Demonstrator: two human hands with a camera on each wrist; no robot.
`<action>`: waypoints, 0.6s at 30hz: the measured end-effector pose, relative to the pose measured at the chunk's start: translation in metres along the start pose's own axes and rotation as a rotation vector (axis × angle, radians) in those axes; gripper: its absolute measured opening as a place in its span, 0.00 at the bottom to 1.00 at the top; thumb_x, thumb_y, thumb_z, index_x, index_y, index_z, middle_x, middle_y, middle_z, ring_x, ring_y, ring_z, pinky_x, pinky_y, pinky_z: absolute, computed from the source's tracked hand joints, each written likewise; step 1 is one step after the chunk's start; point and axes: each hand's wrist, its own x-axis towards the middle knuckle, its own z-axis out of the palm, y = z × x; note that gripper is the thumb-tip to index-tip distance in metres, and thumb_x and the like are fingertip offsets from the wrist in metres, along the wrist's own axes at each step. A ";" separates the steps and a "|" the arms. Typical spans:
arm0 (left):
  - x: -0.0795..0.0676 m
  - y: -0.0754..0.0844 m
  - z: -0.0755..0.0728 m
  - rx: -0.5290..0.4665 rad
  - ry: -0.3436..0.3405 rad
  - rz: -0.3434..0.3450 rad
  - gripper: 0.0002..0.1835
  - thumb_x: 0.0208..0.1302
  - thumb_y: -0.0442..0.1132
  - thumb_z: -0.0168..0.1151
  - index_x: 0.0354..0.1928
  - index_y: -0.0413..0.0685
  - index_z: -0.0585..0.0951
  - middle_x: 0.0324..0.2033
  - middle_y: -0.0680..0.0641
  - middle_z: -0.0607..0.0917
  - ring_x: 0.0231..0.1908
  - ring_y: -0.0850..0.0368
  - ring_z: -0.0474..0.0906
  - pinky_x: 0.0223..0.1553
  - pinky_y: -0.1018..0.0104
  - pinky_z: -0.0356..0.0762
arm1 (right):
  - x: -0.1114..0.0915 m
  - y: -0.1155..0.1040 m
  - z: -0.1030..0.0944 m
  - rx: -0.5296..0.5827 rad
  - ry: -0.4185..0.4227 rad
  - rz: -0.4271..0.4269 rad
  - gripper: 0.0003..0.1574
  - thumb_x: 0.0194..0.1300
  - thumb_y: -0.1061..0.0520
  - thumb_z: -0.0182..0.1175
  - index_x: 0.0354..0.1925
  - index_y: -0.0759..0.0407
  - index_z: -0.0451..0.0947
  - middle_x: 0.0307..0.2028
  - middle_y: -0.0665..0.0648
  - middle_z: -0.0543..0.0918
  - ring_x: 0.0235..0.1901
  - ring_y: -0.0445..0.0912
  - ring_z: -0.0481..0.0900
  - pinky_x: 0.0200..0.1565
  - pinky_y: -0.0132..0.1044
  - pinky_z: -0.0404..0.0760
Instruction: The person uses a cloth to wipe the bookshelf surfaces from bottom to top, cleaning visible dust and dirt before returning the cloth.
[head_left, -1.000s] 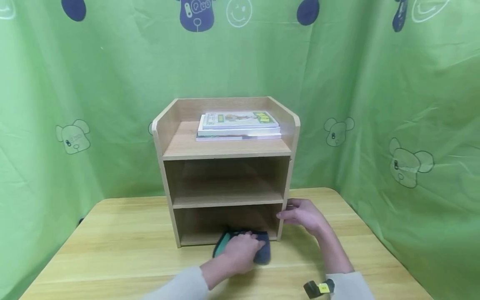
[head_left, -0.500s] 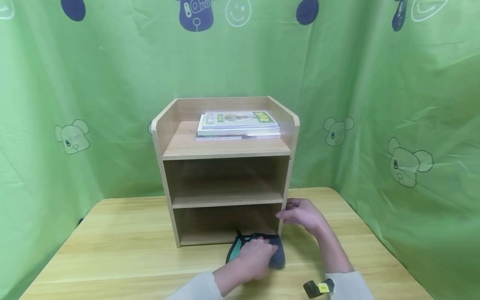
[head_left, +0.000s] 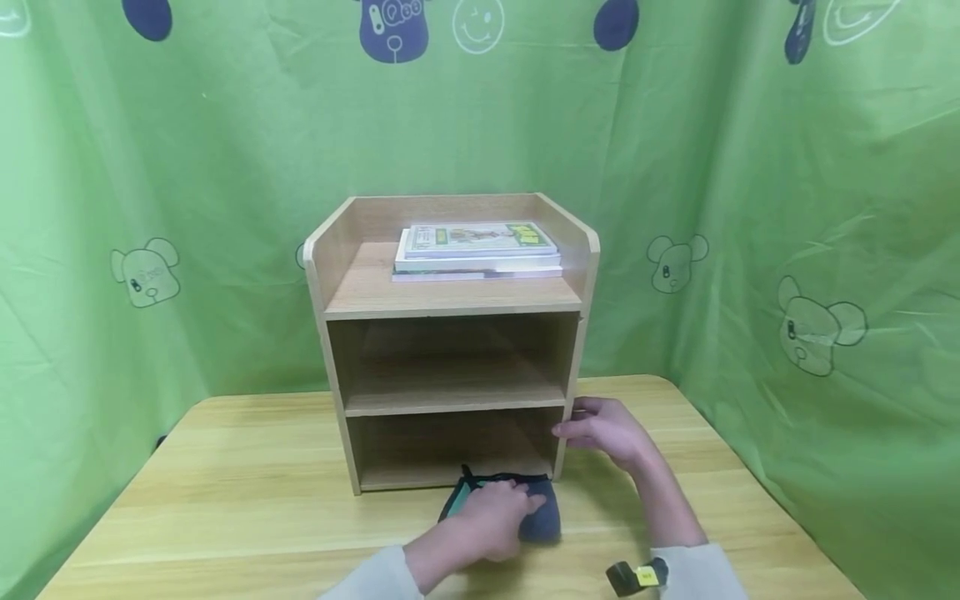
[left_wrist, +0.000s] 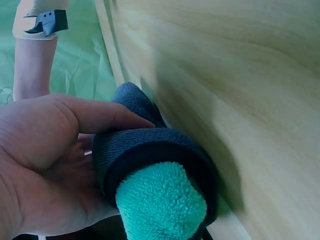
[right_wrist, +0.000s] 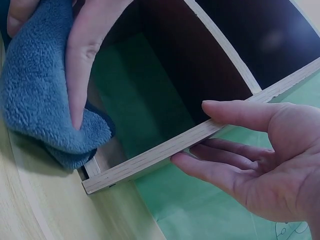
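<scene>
A folded cleaning cloth, dark blue (head_left: 542, 517) outside with a fuzzy green side (left_wrist: 162, 205), lies along the front bottom edge of a wooden shelf (head_left: 457, 410). My left hand (head_left: 495, 517) grips it from above, thumb and fingers around the folds. In the right wrist view, one finger presses into the blue pile of the cloth (right_wrist: 40, 80). My right hand (head_left: 606, 429) pinches the shelf's right side panel (right_wrist: 165, 152) near the bottom, thumb at the front edge and fingers on the outer face. The left fingertips are partly hidden.
Several stacked books (head_left: 480, 250) lie on the top shelf. The unit stands on a light wooden table (head_left: 247, 500). Green printed curtains (head_left: 225, 125) enclose the back and sides. A small black device (head_left: 636, 577) is strapped on the right wrist.
My left hand and the cloth slid right along the bottom edge, then slightly back left and nearer to me. My right hand stayed on the side panel.
</scene>
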 end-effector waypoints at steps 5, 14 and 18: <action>-0.009 -0.010 -0.002 -0.029 0.001 0.008 0.46 0.46 0.30 0.74 0.69 0.72 0.74 0.67 0.54 0.78 0.65 0.53 0.76 0.61 0.57 0.79 | 0.000 0.000 0.001 0.001 -0.001 0.009 0.45 0.60 0.61 0.70 0.67 0.82 0.63 0.62 0.79 0.73 0.52 0.60 0.86 0.59 0.52 0.81; -0.026 -0.037 -0.007 -0.170 -0.063 -0.052 0.45 0.49 0.21 0.67 0.67 0.72 0.77 0.67 0.54 0.78 0.54 0.52 0.82 0.24 0.70 0.71 | 0.002 0.000 0.001 -0.003 -0.004 0.002 0.45 0.60 0.61 0.69 0.67 0.82 0.62 0.63 0.80 0.73 0.52 0.59 0.85 0.60 0.51 0.80; -0.027 -0.042 -0.009 -0.208 -0.079 -0.037 0.42 0.52 0.26 0.69 0.67 0.70 0.77 0.68 0.52 0.78 0.45 0.54 0.83 0.28 0.69 0.78 | 0.001 0.000 0.002 -0.004 -0.001 -0.003 0.43 0.60 0.62 0.69 0.65 0.82 0.64 0.60 0.79 0.75 0.52 0.59 0.86 0.59 0.51 0.81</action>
